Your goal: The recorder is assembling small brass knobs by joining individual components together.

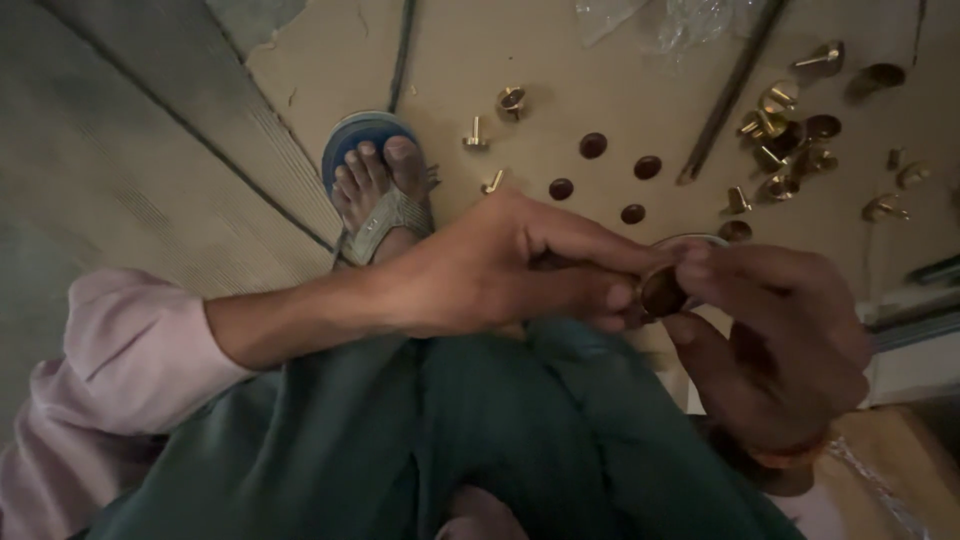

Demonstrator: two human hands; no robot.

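Dark green trousers [470, 440] fill the lower middle of the frame, with a pale pink sleeve [120, 370] at the lower left. Just above them, at centre, the left hand [500, 265] reaches in from the left, its fingers pinched on a small round brass cap [662, 292]. The right hand [780, 340], at the right of centre, meets it, thumb and fingertips curled onto the same cap, so both hands grip it between them. At the upper left of centre a foot in a blue sandal [375, 180] rests on the brown floor [480, 60]. Dark round discs [592, 146] lie scattered at upper centre, near a few loose brass studs [476, 136]. A heap of brass fittings [785, 140] sits at the upper right, with crumpled clear plastic [670, 20] along the top edge.
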